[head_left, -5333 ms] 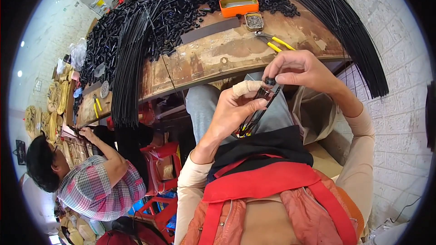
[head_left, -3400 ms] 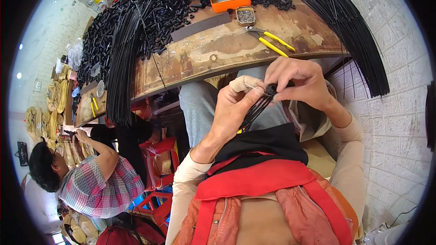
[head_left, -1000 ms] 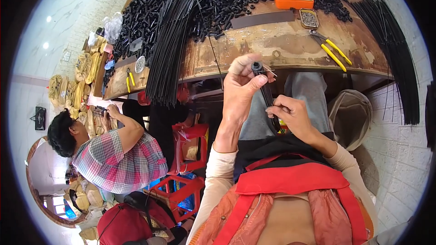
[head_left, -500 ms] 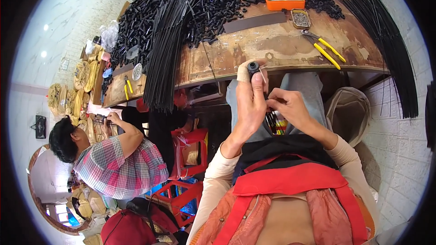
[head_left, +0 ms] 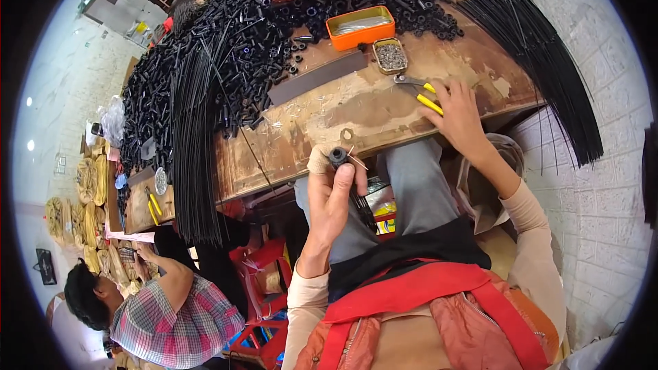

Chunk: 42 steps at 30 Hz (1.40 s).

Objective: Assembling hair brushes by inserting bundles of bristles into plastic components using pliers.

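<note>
My left hand (head_left: 329,199) is closed around a short black plastic tube (head_left: 338,157) with a round open end, the thumb pressed on its side. Thin light-coloured pins (head_left: 358,162) stick out beside the thumb. Below this hand hangs a small bunch of thin black rods (head_left: 363,211); whether they join the tube is hidden. At the table's front edge my right hand (head_left: 460,116) curls over the yellow handles of a pair of pliers (head_left: 426,101). The pliers lie on the wood, jaws pointing left, and the palm hides the handle ends.
Beyond the pliers stand a small tray of metal bits (head_left: 391,57) and an orange tin (head_left: 361,27). A heap of black tubes (head_left: 226,48) covers the table's far left. Long black rods overhang at left (head_left: 195,185) and right (head_left: 562,89). A co-worker (head_left: 171,315) sits at left.
My right hand has left the left hand and reached forward right onto the pliers' handles. The left hand still holds the black tube. The whole view has shifted and turned.
</note>
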Motion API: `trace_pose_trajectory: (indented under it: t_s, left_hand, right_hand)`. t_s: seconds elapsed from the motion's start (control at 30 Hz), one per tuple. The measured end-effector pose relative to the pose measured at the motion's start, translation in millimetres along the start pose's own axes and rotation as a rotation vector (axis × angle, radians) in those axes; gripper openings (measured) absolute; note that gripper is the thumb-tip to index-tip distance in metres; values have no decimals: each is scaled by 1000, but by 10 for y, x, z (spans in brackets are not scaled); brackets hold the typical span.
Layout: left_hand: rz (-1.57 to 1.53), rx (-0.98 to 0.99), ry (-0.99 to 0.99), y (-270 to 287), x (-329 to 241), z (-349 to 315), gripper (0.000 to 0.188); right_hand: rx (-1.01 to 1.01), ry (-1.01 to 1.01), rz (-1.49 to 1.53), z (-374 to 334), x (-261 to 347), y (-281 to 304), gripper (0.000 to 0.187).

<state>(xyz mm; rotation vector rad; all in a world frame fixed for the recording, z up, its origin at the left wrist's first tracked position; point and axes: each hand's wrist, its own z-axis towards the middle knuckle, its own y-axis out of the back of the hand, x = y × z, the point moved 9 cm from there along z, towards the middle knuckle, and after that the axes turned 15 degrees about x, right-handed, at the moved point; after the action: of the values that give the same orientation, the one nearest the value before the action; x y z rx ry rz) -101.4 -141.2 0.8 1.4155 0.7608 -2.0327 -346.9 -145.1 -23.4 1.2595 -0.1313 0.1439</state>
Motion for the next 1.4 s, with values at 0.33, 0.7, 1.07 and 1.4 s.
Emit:
trace_pose_trajectory:
  t_s: [0.33, 0.7, 1.07, 1.4]
  left_hand:
    - [-196, -98, 167, -21, 4, -37, 12]
    - [21, 6, 40, -334, -352, -504, 48]
    - [38, 37, 56, -377, -364, -785, 52]
    - [72, 312, 140, -578, -382, -879, 48]
  right_hand:
    - [644, -133, 1604, -319, 184, -308, 23]
    - [211, 439, 311, -775, 1441, 789, 63]
    - [149, 547, 264, -961, 1574, 900, 57]
    - [1479, 127, 1110, -1471, 1578, 550, 49]
